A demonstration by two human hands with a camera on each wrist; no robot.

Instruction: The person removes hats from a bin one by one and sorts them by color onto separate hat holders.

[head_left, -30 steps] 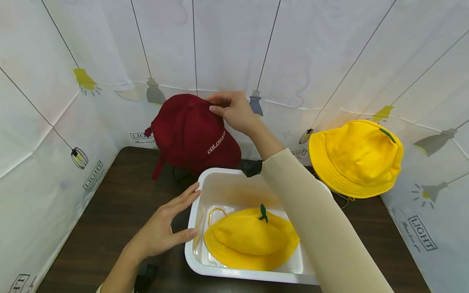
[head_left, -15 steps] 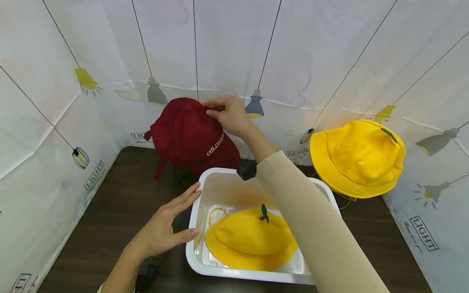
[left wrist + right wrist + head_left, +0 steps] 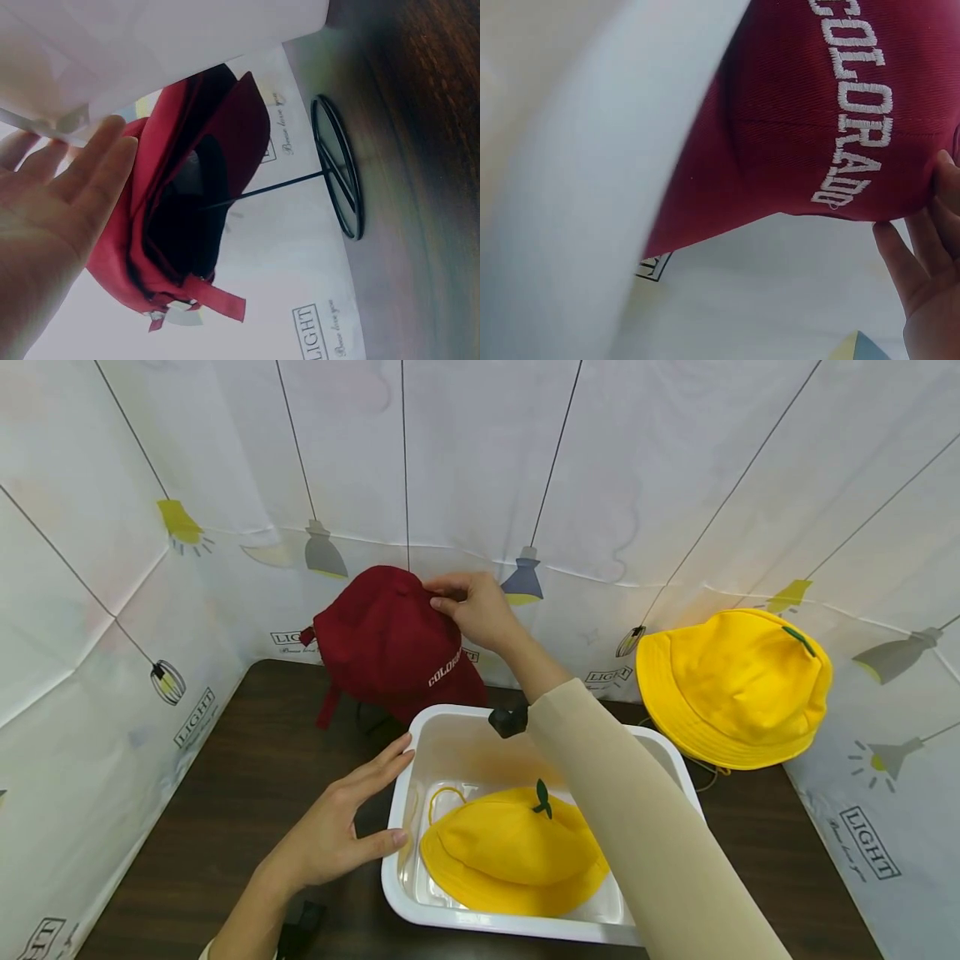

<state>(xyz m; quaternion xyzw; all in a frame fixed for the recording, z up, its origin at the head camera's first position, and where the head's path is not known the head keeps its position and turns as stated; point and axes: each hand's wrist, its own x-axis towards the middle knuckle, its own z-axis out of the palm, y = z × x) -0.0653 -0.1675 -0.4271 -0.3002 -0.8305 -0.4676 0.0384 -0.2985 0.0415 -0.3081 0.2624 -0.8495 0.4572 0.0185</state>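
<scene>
A dark red baseball cap (image 3: pixel 386 639) with white COLORADO lettering sits at the back left, over a thin black wire stand (image 3: pixel 337 169) whose round base shows in the left wrist view. My right hand (image 3: pixel 480 612) pinches the cap's right side between thumb and fingers near the crown. In the right wrist view that hand (image 3: pixel 934 255) has its thumb against the red cloth. My left hand (image 3: pixel 341 827), fingers fairly straight, touches the left rim of a white plastic basin (image 3: pixel 420 910). Inside the basin lies a yellow bucket hat (image 3: pixel 517 856) with a green sprout on top.
Another yellow bucket hat (image 3: pixel 735 689) stands raised at the back right, its cord hanging below. A white curtain (image 3: pixel 480 460) printed with lamps encloses the dark wooden table (image 3: pixel 217 827). My right sleeve (image 3: pixel 637 810) crosses over the basin.
The red cap and my right hand have sunk slightly, and the cap's brim has turned a little. My left hand stays at the basin's rim.
</scene>
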